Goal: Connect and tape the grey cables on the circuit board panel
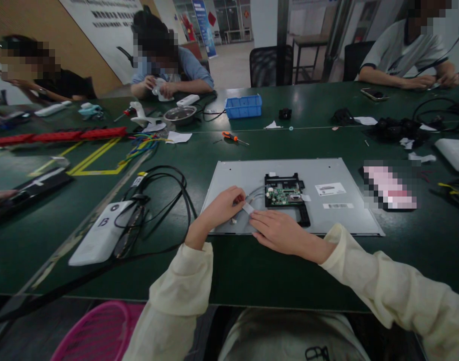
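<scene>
A flat grey metal panel (349, 215) lies in front of me, with a black plastic frame (303, 216) and a green circuit board (284, 195) on it. Thin grey cables (256, 192) run left from the board. Above the panel's left part, a short whitish strip of tape (248, 207) spans my two hands. My left hand (228, 204) is closed in a pinch at its upper end. The fingers of my right hand (278, 231) are pressed together on its lower end, the thumb partly hidden. A small pale connector (234, 220) rests near the panel's front edge.
Left of the panel are a white power bank (101, 235) and a looped black cable (184, 190). Beyond lie an orange screwdriver (231, 137), a blue basket (243, 107) and a metal bowl (180, 115). A pink phone (389, 186) sits right. Several people work around the table.
</scene>
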Motion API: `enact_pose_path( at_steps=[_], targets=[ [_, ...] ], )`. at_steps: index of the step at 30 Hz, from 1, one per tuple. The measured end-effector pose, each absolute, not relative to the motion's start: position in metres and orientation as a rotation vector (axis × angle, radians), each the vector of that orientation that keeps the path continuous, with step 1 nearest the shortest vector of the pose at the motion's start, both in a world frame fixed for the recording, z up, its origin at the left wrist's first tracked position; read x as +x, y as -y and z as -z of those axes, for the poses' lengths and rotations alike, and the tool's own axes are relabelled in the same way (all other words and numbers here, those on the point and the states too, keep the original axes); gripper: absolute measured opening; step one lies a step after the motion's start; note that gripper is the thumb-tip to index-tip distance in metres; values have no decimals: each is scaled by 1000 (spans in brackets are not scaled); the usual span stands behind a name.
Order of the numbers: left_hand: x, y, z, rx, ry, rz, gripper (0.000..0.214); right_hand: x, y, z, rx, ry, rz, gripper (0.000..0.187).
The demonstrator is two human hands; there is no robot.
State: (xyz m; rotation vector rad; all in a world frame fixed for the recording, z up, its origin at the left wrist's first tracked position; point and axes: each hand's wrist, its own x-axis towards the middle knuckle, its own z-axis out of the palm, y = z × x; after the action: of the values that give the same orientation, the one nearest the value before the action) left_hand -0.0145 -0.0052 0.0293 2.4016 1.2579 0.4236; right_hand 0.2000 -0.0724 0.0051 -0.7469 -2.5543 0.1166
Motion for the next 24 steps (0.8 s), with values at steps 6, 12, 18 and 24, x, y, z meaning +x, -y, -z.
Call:
enact_pose_path(
  at_steps=[6, 12, 18, 24],
  targets=[
    [-14, 6, -29, 2385, -1267, -434, 5, 200, 72, -4, -761, 2547, -168, 32],
    [-13, 6, -31, 2395, -1273, -421, 6, 201, 72, -3, -750, 2552, -136, 32],
    [-13, 6, -31, 2398, -1283, -405, 6, 200, 72, -4, -754, 2548, -119, 32],
    [-13, 6, -33, 2402, -1304, -427, 7, 201, 73, -4, -751, 2541, -108, 30]
  ],
)
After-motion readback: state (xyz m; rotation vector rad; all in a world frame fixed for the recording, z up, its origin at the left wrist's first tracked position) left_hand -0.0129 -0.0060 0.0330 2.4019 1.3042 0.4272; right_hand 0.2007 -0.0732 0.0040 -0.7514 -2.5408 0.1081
